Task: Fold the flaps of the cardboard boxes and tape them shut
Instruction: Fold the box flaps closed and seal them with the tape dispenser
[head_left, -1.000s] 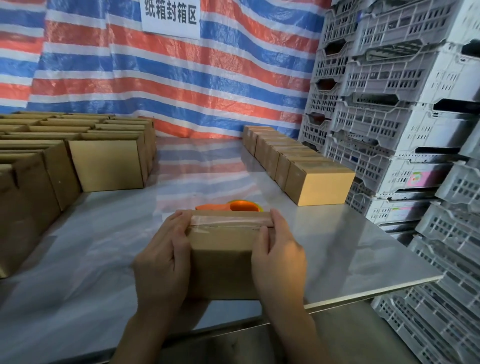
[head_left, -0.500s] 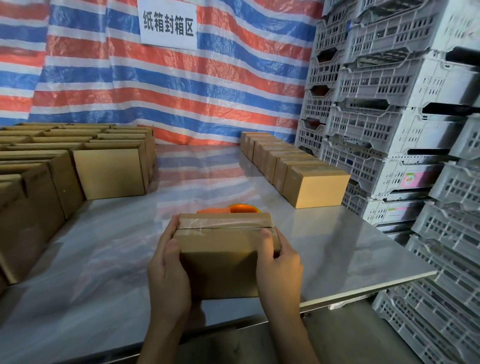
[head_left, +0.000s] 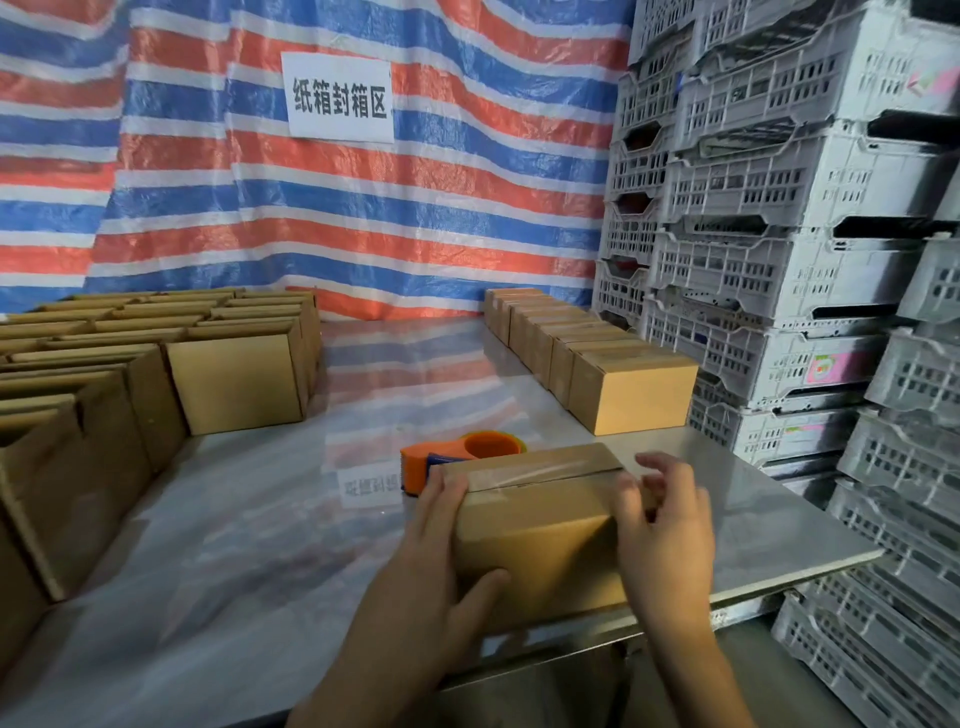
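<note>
Brace the taped cardboard box (head_left: 535, 525) at the desk's (head_left: 260, 519) near edge with the left hand (head_left: 441, 587) gripping its left end, then press the clear tape (head_left: 535, 470) flat over the right end with the empty, loose-fingered right hand (head_left: 665, 530).

On the tabletop (head_left: 260, 519) we count one taped box (head_left: 540, 535) and one tape dispenser (head_left: 467, 460). Two hands: left hand (head_left: 431, 587), right hand (head_left: 665, 540). Closed boxes (head_left: 631, 395) along the right edge: at least six. Open boxes (head_left: 234, 384) on the left edge: over a dozen, exact number unclear. One sign (head_left: 337, 98).
</note>
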